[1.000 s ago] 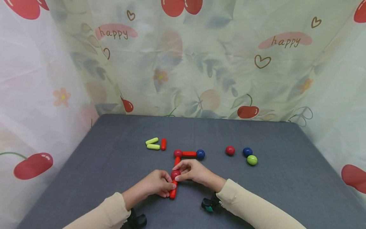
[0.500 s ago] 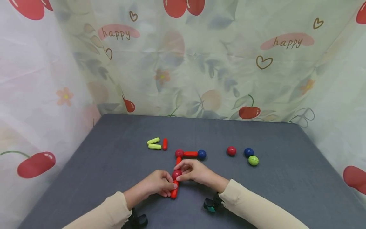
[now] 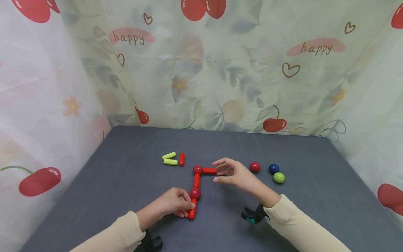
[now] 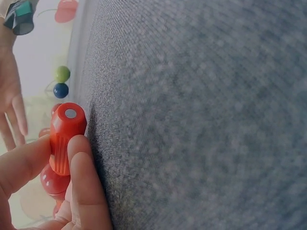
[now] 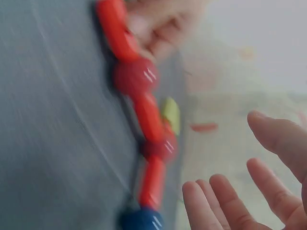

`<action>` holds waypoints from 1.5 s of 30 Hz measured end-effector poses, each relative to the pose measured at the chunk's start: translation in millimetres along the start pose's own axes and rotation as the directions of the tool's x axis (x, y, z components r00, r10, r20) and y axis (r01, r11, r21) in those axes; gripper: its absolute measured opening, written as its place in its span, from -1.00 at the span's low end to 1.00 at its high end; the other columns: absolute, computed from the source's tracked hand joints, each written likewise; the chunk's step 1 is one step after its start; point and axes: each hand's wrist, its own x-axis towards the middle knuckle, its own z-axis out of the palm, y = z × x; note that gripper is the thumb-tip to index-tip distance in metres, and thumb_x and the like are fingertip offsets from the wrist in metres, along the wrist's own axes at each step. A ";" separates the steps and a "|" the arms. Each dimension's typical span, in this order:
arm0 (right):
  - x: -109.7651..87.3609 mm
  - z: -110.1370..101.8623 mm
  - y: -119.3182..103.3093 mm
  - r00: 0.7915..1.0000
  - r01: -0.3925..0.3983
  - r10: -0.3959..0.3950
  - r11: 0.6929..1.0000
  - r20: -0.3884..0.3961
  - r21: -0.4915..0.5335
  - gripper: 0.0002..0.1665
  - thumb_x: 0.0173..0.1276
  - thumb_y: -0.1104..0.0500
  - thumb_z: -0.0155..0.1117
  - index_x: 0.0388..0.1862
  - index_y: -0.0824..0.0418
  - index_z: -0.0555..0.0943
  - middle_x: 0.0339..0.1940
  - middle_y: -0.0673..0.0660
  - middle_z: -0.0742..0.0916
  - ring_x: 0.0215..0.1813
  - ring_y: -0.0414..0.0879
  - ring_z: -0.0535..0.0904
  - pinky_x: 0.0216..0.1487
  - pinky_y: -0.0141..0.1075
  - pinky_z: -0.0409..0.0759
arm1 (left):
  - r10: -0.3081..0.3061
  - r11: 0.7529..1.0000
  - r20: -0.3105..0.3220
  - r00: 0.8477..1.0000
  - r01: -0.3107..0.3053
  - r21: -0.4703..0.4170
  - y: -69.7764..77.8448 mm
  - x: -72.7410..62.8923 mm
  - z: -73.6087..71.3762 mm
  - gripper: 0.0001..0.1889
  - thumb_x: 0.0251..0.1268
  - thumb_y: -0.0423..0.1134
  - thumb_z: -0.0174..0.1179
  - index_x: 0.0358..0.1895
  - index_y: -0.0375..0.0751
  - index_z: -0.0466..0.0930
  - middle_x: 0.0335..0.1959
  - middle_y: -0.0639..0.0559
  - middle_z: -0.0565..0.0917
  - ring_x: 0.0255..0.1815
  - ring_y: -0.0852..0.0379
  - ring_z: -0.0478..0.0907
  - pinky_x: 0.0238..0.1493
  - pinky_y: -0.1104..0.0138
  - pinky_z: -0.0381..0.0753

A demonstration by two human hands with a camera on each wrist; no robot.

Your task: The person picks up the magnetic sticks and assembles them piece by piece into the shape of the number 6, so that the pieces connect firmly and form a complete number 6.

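Note:
My left hand [image 3: 176, 203] pinches a red magnetic rod [image 3: 191, 212] between thumb and fingers. A round metal spot shows on that rod's free end in the left wrist view. Its far end meets a red ball [image 3: 195, 193]. From there another red rod [image 3: 196, 181] runs to a second red ball [image 3: 197, 170], where a third red rod [image 3: 208, 170] branches off to the right. A blue ball [image 5: 140, 220] ends this chain; in the head view my right hand [image 3: 237, 176] covers it. That hand hovers with fingers spread, holding nothing.
Two yellow-green rods [image 3: 170, 162] and a loose red rod [image 3: 181, 159] lie at the back left of the grey table [image 3: 126, 182]. To the right are a red ball [image 3: 254, 167], a blue ball [image 3: 274, 168] and a green ball [image 3: 278, 177]. A patterned curtain [image 3: 214, 70] surrounds the table.
My right hand has let go of the nearer red ball and moved right and away from me, its fingers opening. The left hand keeps its pinch on the rod.

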 end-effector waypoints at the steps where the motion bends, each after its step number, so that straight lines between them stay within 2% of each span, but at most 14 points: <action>1: -2.4 -6.8 -0.7 1.000 -0.004 0.003 1.000 -0.031 -0.016 -0.42 0.24 0.11 0.42 0.22 0.16 0.50 0.16 0.27 0.60 0.16 0.16 0.57 0.09 -0.05 0.59 | 0.000 1.000 0.000 1.000 0.000 0.000 0.0 -0.2 0.1 -0.82 0.17 -0.29 0.35 -0.31 -0.26 0.52 -0.58 0.02 0.60 -0.61 0.23 0.54 -0.48 0.37 0.63; 5: -13.2 -33.7 0.3 0.990 -0.001 -0.010 0.997 -0.140 -0.081 -0.38 0.27 0.05 0.39 0.27 0.11 0.44 0.20 0.24 0.58 0.21 0.16 0.54 0.14 0.03 0.55 | 0.012 1.000 0.006 1.000 -0.012 -0.004 -1.8 -0.3 0.0 -0.83 0.17 -0.30 0.34 -0.32 -0.27 0.52 -0.59 0.03 0.59 -0.61 0.23 0.53 -0.48 0.37 0.63; 11: -30.4 -69.8 7.1 0.973 0.000 -0.038 0.986 -0.227 -0.167 -0.34 0.32 0.00 0.34 0.33 0.12 0.38 0.27 0.25 0.53 0.30 0.19 0.47 0.15 0.08 0.52 | 0.013 1.000 0.003 1.000 -0.013 0.001 -3.0 0.3 -0.4 -0.82 0.17 -0.30 0.34 -0.31 -0.27 0.52 -0.59 0.02 0.60 -0.61 0.22 0.54 -0.46 0.36 0.64; 18: -52.1 -105.4 17.0 0.956 -0.075 0.001 0.967 -0.293 -0.242 -0.26 0.33 -0.12 0.28 0.38 0.14 0.31 0.29 0.28 0.50 0.32 0.23 0.42 0.17 0.15 0.48 | 0.007 1.000 -0.011 1.000 -0.006 0.007 -2.6 1.7 1.1 -0.81 0.17 -0.29 0.35 -0.30 -0.27 0.52 -0.58 0.01 0.60 -0.60 0.22 0.54 -0.47 0.36 0.64; 25: -64.3 -135.5 45.7 0.932 -0.165 0.072 0.957 -0.355 -0.239 -0.20 0.38 -0.16 0.21 0.42 0.23 0.24 0.31 0.37 0.47 0.32 0.29 0.41 0.17 0.21 0.44 | 0.007 1.000 -0.019 1.000 -0.007 0.008 -2.7 2.1 1.6 -0.81 0.17 -0.29 0.35 -0.30 -0.28 0.53 -0.58 0.01 0.60 -0.61 0.21 0.53 -0.47 0.35 0.64; 29: -66.4 -143.1 65.0 0.926 -0.226 0.138 0.948 -0.352 -0.223 -0.16 0.37 -0.19 0.19 0.43 0.26 0.23 0.32 0.40 0.45 0.32 0.30 0.41 0.17 0.20 0.44 | 0.008 1.000 -0.015 1.000 -0.008 0.004 -4.0 2.8 0.9 -0.81 0.16 -0.30 0.35 -0.30 -0.28 0.52 -0.58 0.02 0.59 -0.61 0.22 0.53 -0.48 0.36 0.64; 33: -66.6 -142.8 83.8 0.937 -0.248 0.174 0.943 -0.304 -0.224 -0.21 0.39 -0.12 0.21 0.41 0.30 0.25 0.31 0.44 0.45 0.28 0.31 0.45 0.10 0.12 0.52 | 0.010 1.000 -0.009 1.000 -0.010 -0.004 -3.7 2.4 0.2 -0.82 0.17 -0.31 0.35 -0.31 -0.27 0.52 -0.59 0.02 0.59 -0.61 0.22 0.53 -0.48 0.37 0.63; 39: -68.9 -134.4 99.7 0.955 -0.244 0.187 0.936 -0.229 -0.253 -0.34 0.34 -0.03 0.31 0.25 0.34 0.39 0.19 0.44 0.54 0.12 0.23 0.57 -0.06 -0.09 0.59 | 0.006 1.000 -0.010 1.000 -0.006 0.000 -2.9 2.1 0.5 -0.82 0.17 -0.31 0.35 -0.31 -0.27 0.52 -0.59 0.03 0.59 -0.61 0.22 0.53 -0.48 0.37 0.63; 45: -70.0 -130.9 105.8 0.962 -0.239 0.185 0.924 -0.199 -0.299 -0.42 0.27 0.02 0.39 0.12 0.33 0.47 0.12 0.42 0.58 0.07 0.21 0.60 -0.04 -0.02 0.60 | 0.000 1.000 -0.013 1.000 0.000 -0.002 -3.3 2.2 1.2 -0.82 0.16 -0.31 0.35 -0.32 -0.27 0.52 -0.60 0.03 0.59 -0.62 0.22 0.53 -0.49 0.38 0.62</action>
